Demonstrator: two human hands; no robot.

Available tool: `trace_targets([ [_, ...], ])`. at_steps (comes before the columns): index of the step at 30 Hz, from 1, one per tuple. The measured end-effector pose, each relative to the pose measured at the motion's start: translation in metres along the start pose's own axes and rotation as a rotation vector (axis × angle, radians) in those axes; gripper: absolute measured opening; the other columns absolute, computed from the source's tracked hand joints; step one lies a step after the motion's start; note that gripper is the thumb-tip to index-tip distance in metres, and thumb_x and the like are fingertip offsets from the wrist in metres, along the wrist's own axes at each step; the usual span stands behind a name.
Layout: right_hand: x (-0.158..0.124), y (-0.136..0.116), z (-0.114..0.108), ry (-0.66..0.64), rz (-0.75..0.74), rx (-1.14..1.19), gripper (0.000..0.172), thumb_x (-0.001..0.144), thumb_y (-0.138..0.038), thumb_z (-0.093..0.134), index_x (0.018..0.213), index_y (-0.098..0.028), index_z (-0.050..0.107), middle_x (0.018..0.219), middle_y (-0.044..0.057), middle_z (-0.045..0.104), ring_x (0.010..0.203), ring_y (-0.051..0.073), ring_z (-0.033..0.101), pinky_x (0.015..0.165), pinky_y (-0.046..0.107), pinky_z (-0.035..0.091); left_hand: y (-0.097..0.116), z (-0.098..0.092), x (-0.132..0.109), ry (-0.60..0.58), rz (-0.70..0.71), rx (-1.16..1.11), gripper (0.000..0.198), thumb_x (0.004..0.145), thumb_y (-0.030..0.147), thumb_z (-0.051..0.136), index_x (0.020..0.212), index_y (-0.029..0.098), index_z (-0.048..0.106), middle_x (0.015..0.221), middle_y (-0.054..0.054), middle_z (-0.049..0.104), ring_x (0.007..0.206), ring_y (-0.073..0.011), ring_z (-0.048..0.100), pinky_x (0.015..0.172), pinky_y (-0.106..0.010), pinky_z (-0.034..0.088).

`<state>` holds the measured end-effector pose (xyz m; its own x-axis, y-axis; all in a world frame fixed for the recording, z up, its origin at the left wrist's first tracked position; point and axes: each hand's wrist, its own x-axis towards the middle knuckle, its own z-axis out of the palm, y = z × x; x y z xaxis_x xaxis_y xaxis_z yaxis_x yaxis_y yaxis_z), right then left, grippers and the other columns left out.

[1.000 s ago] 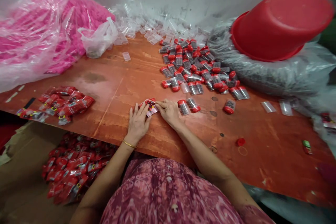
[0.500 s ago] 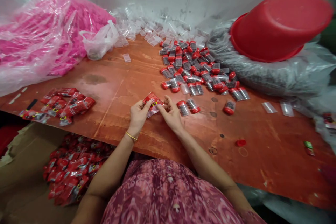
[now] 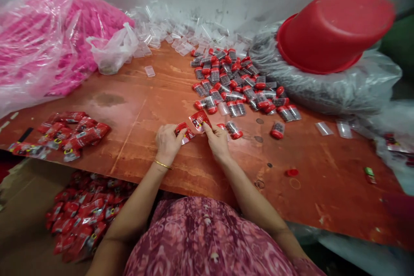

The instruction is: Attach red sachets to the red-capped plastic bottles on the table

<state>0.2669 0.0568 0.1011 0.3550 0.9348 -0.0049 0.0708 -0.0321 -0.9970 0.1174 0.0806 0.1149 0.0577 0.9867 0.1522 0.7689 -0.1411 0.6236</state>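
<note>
On the reddish-brown wooden desk (image 3: 136,108), the left hand (image 3: 166,142) pinches a small red printed sachet (image 3: 183,131) while the right hand (image 3: 218,140) lifts another red sachet (image 3: 198,120) just beside it, each in a fingertip grip. Close to the right hand lies a clear red-capped vial (image 3: 233,130); a heap of such vials (image 3: 237,84) spreads beyond. A pile of filled red sachets (image 3: 69,131) sits at the left desk edge, a pink-filled clear plastic bag (image 3: 48,39) behind it. An upturned red plastic basin (image 3: 333,28) rests on a grey plastic-wrapped bundle (image 3: 326,88).
</note>
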Motion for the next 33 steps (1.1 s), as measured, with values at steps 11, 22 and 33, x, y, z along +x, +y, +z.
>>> trace_targets([
  [11,-0.012,-0.002,-0.002,0.035,-0.064,-0.003,0.037,0.079,-0.048,0.051,0.056,-0.019,0.049,0.052,-0.005,0.044,0.052,0.009,0.039,0.052,0.023,0.032,0.023,-0.005,-0.017,-0.035,0.016,-0.358,0.052,0.081,0.058,0.045,0.097,0.014,0.067,0.103,-0.015,0.068,0.097,-0.0263,0.061,0.088,-0.041,0.045],
  [22,-0.04,-0.002,0.0,-0.078,-0.074,-0.063,0.042,0.083,-0.05,0.046,0.054,-0.02,0.047,0.051,-0.004,0.041,0.05,0.01,0.039,0.049,0.023,0.031,0.034,0.006,-0.03,-0.172,-0.403,-1.016,0.031,0.058,0.043,0.075,0.064,0.014,0.064,0.056,0.002,0.059,0.05,-0.0072,0.049,0.044,-0.017,0.038],
  [33,-0.015,0.006,-0.062,0.037,-0.253,-1.223,0.045,0.079,-0.04,0.06,0.112,-0.01,0.058,0.105,0.019,0.063,0.093,0.031,0.054,0.079,0.04,0.04,0.052,-0.005,-0.024,-0.206,-0.697,-1.353,0.038,0.049,0.036,0.083,0.068,0.015,0.057,0.053,0.005,0.06,0.04,-0.005,0.049,0.037,-0.015,0.035],
])
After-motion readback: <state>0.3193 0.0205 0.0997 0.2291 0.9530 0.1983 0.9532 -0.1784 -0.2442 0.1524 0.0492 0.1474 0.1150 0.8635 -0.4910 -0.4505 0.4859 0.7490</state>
